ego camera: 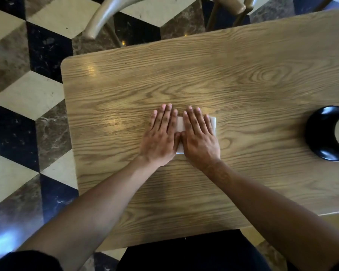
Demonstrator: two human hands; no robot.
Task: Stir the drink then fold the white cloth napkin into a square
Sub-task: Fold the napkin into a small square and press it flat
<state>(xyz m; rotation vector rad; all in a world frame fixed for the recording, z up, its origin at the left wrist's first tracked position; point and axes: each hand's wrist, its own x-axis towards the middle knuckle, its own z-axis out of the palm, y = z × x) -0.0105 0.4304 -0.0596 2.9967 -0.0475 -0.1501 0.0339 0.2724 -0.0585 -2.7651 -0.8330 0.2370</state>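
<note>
1. Both hands flat, fingers straight and together: left hand (160, 133) and right hand (199, 136) pressing side by side on the white cloth napkin (179, 125), thumbs nearly touching.
2. Napkin lying about midway between the left and right edges of the wooden table (243, 85), somewhat nearer the near edge than the far one, already reduced to a small compact packet. Only a strip between the hands and a sliver past the right hand's little finger visible; rest hidden under the palms, so squareness not checkable.
3. Black cup (327, 133) standing well apart at the right edge, pale liquid inside, partly cut off by the frame. No spoon or stirrer visible.
4. Judged step: flattening the final fold. Stirring probably done, folding close to complete.
5. To do it well: press with the palm heels, then sweep outward from the centre line toward the packet's edges to push out trapped air and sharpen the crease.
6. Pin one side while smoothing the other, to stop layers sliding on the slick wood.
7. Before lifting off, check corners stacked flush and sides equal; if one side longer, reopen the last fold and realign rather than tugging.
8. Risk: layers springing open once pressure released; release slowly.
</note>
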